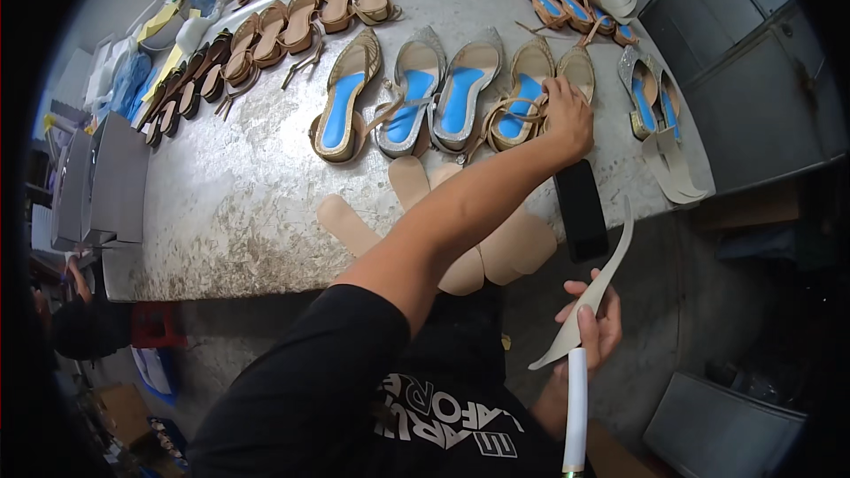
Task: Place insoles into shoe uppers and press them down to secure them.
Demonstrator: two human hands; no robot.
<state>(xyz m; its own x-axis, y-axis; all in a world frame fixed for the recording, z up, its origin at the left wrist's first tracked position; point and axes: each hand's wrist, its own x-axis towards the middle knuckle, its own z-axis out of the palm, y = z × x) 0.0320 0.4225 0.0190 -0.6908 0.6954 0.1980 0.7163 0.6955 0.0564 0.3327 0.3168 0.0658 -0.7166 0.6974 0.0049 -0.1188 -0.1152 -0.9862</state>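
Four shoes (347, 124) in the front row show blue pads (461, 97) in their footbeds; judged from this, padding is done there, while no insole covers the blue. The left hand (571, 117) touches the fifth, gold shoe (576, 71), at the row's right end; its visible lining shows no blue, but the fingers hide part of it. Whether that hand grips the shoe cannot be told. The right hand (602, 320) pinches a cream insole (588, 303) beyond the table edge. Loose beige insoles (522, 246) lie fanned, unfitted, on the table (212, 239).
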